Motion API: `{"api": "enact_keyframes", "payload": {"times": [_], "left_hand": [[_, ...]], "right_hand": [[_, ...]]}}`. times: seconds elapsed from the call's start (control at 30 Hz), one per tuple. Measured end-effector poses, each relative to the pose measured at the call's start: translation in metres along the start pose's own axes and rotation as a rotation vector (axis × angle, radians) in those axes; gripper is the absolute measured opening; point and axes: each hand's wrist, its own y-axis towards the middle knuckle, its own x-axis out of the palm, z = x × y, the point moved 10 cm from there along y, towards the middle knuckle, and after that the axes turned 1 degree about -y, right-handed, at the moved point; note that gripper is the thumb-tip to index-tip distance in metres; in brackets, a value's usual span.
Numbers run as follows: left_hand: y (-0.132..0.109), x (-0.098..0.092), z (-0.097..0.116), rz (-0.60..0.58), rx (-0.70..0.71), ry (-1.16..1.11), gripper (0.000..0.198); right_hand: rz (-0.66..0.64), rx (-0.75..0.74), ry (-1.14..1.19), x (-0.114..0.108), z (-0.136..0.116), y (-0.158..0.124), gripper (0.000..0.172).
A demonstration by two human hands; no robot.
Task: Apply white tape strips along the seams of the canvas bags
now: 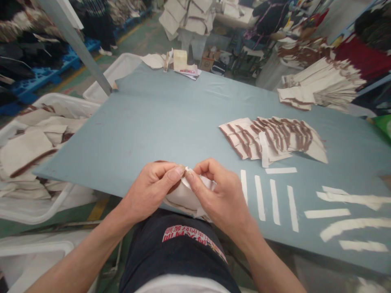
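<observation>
Both hands, left hand [152, 189] and right hand [218, 195], pinch a cream fabric piece [186, 195] at its top edge, fingers closed on it, over the surface's [159, 122] near edge. Judged light, limp; grip the edges.

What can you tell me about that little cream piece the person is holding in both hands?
The cream fabric piece looks like soft cloth, curved and partly folded, with a dark brown edge just showing underneath. It sits at the near edge of the blue-grey table, above the person's lap. The left hand and the right hand pinch its top edge between fingertips; the hands hide much of it.
</observation>
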Motion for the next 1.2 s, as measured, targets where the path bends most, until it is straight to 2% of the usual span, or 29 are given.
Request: {"api": "enact_keyframes", "payload": {"times": [0.23,0.47,0.6,0.83,1.0,1.2], "left_hand": [[-0.001,0.0,0.002,0.01,0.034,-0.005,0.048],[0.001,0.0,0.0,-0.031,0.011,-0.036,0.051],[-0.001,0.001,-0.006,-0.063,-0.046,-0.018,0.036],[-0.003,-0.006,0.005,0.06,-0.01,0.129,0.03],[-0.006,-0.007,0.018,0.123,0.068,0.192,0.027],[-0.004,-0.009,0.02,0.171,0.101,0.297,0.029]], "right_hand": [[-0.098,0.139,0.048,0.008,0.013,0.005,0.028],[-0.082,0.115,0.068,0.013,0.017,0.009,0.028],[-0.057,0.087,0.063,0.012,0.016,0.008,0.027],[0.028,0.051,0.159,0.013,0.015,0.001,0.028],[-0.104,0.056,0.323,0.025,0.02,0.002,0.03],[-0.184,0.075,0.345,0.03,0.024,0.006,0.027]]}}
